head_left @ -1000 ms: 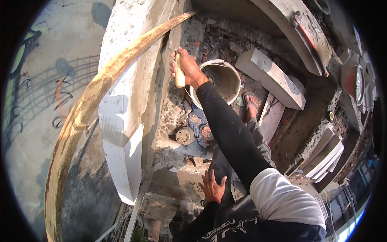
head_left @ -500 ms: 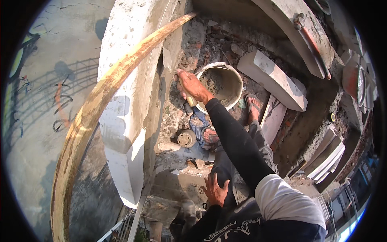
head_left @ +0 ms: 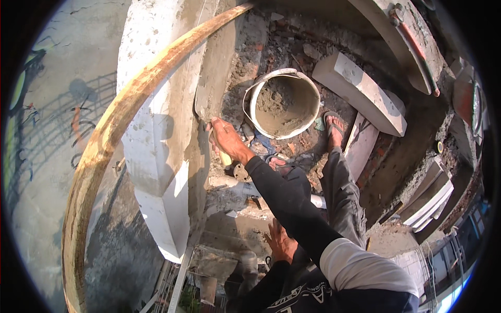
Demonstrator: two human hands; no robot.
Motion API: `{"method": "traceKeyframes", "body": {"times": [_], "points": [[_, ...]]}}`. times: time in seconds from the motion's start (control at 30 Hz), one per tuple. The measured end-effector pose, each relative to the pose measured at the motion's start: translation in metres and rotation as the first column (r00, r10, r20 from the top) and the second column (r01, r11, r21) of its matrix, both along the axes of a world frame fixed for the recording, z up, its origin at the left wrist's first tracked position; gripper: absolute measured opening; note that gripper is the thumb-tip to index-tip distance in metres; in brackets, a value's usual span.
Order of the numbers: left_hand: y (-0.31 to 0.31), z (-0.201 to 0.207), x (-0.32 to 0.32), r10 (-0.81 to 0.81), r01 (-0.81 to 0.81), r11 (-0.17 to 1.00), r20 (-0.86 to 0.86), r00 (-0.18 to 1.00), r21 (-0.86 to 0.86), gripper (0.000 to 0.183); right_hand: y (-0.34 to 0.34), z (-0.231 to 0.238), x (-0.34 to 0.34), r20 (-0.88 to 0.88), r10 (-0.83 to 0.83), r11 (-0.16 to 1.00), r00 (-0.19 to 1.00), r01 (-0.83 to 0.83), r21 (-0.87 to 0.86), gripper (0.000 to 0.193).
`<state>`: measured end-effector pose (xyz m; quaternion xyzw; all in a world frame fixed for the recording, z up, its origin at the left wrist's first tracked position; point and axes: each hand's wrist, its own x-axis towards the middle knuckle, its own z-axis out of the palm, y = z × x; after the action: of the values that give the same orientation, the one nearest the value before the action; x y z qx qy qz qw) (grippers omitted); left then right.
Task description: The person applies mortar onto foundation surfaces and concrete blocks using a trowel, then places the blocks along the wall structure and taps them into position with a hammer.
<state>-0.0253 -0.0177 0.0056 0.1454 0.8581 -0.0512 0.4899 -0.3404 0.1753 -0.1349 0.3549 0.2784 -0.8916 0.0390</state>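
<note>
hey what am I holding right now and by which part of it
Your right hand grips a trowel-like tool by its pale yellow handle; your left hand holds nothing visible.

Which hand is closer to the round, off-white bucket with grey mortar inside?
Right. The right hand, gripping a pale yellow rounded handle, is left of and below the bucket in the picture; the left hand is farther below it, fingers spread.

White lettering on the dark shirt — only partly legible
</note>
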Motion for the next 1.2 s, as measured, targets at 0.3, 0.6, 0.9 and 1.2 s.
{"method": "traceKeyframes", "body": {"times": [0.3, 0.6, 0.9, 1.2], "points": [[-0.007, -0.009, 0.016, 0.010, -0.011, 1.000, -0.048, 0.999, -0.014, 0.081, -0.077, 0.050, 0.047, -0.005, 0.054, 0.935, 0.999, -0.052, -0.352, 0.040], [-0.026, -0.021, 0.042, -0.036, 0.036, 0.999, -0.040, 0.999, -0.011, 0.081, 0.029, 0.028, -0.037, 0.110, -0.363, 0.559, 0.925, 0.311, -0.769, 0.030], [-0.003, -0.016, 0.051, -0.117, 0.110, 0.992, -0.136, 0.984, -0.062, 0.080, 0.030, 0.076, -0.027, 0.048, -0.242, 0.797, 0.969, 0.227, -0.560, 0.036], [0.067, 0.018, 0.005, 0.358, -0.386, 0.920, -0.260, 0.897, -0.066, 0.082, 0.098, 0.143, 0.190, 0.215, 0.344, 0.938, 0.914, -0.327, -0.113, 0.041]]}}
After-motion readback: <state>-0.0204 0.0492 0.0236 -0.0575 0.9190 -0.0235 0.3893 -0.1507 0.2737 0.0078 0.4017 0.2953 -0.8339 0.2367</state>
